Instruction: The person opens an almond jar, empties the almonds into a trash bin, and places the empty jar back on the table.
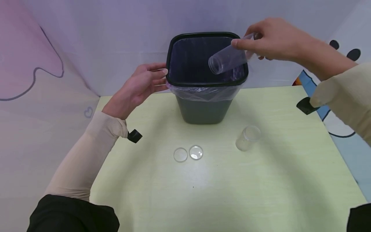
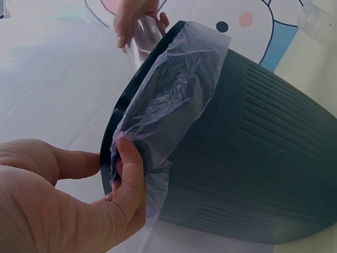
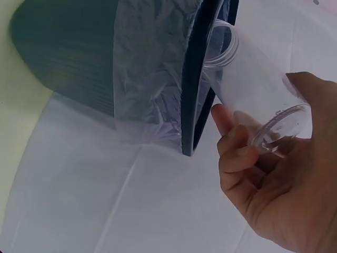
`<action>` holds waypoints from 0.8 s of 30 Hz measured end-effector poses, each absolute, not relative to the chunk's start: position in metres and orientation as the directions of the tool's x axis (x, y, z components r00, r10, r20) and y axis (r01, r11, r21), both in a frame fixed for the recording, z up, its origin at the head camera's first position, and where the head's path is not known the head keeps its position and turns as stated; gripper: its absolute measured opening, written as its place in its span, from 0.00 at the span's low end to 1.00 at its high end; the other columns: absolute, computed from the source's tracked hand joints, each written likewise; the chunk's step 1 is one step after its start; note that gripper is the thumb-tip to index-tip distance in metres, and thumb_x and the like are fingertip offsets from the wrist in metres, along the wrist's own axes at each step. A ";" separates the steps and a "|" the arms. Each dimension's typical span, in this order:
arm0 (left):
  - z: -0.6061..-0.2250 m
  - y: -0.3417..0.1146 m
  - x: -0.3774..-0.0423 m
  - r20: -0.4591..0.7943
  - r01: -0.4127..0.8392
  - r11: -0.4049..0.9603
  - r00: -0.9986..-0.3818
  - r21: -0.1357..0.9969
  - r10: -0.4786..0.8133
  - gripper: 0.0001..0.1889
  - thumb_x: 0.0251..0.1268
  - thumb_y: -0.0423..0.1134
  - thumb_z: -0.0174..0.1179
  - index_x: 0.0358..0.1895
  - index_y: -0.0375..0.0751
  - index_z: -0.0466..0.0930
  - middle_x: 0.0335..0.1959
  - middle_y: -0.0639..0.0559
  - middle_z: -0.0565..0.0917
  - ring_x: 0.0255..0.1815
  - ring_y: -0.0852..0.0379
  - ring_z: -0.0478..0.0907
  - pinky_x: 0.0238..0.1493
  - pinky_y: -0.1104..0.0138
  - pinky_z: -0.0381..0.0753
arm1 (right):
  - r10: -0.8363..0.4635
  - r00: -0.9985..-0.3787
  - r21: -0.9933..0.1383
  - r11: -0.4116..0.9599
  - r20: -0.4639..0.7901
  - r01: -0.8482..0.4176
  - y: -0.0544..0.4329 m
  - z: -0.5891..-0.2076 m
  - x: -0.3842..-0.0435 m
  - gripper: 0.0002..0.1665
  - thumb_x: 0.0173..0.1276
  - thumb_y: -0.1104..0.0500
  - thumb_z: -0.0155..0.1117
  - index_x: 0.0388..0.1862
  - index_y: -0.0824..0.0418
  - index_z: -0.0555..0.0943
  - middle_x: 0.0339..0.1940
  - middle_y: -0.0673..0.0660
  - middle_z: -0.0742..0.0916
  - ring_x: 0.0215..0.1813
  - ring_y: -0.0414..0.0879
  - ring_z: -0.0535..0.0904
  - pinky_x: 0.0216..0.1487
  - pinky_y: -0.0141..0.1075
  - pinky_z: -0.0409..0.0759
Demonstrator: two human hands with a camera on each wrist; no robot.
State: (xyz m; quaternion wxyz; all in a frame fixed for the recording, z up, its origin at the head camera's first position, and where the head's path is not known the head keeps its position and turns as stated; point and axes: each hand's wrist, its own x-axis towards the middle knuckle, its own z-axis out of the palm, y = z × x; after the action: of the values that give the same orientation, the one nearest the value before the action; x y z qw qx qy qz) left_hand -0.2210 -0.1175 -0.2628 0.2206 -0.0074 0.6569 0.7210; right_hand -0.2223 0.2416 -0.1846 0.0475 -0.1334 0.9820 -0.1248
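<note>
A dark green trash bin stands at the table's far edge, with a thin translucent bag folded over its black rim. My left hand grips the rim on the left side, thumb on one side and fingers against the bag on the other. Over the bin's right side, my right hand holds a clear plastic jar near its base. The jar is lidless and tilted, its threaded mouth pointing down into the opening. In the right wrist view the jar looks empty.
A second clear jar stands upright on the pale table, right of the bin. In front of the bin lie two clear round lids, side by side. A white patterned sheet hangs behind.
</note>
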 end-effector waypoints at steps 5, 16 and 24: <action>-0.263 -0.116 -0.219 -0.290 -0.321 -0.050 -0.904 0.946 0.313 0.28 0.80 0.33 0.55 0.79 0.39 0.63 0.53 0.50 0.80 0.41 0.56 0.79 0.48 0.69 0.86 | -0.207 -0.975 -0.295 0.940 -0.085 -0.174 0.243 -0.188 -0.223 0.47 0.79 0.33 0.47 0.77 0.71 0.68 0.47 0.71 0.87 0.37 0.59 0.80 0.30 0.38 0.80; -0.263 -0.112 -0.220 -0.289 -0.320 -0.047 -0.902 0.946 0.322 0.29 0.80 0.33 0.54 0.80 0.39 0.63 0.54 0.50 0.80 0.42 0.56 0.79 0.49 0.69 0.86 | -0.180 -0.983 -0.136 0.975 -0.033 -0.174 0.233 -0.189 -0.219 0.52 0.79 0.30 0.41 0.77 0.75 0.65 0.68 0.78 0.78 0.68 0.74 0.73 0.68 0.68 0.74; -0.263 -0.112 -0.221 -0.292 -0.318 -0.032 -0.903 0.948 0.315 0.28 0.81 0.34 0.54 0.80 0.40 0.63 0.55 0.50 0.79 0.44 0.56 0.78 0.49 0.69 0.86 | -0.205 -0.978 -0.154 0.968 -0.029 -0.198 0.229 -0.186 -0.217 0.50 0.80 0.32 0.43 0.77 0.75 0.65 0.61 0.78 0.82 0.54 0.70 0.83 0.56 0.63 0.82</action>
State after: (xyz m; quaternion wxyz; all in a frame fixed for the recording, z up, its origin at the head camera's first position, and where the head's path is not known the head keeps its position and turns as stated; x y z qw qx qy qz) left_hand -0.2209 -0.1119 -0.2630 0.2203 -0.0008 0.6599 0.7183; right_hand -0.2172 0.2292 -0.1858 0.0223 -0.1017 0.9917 -0.0751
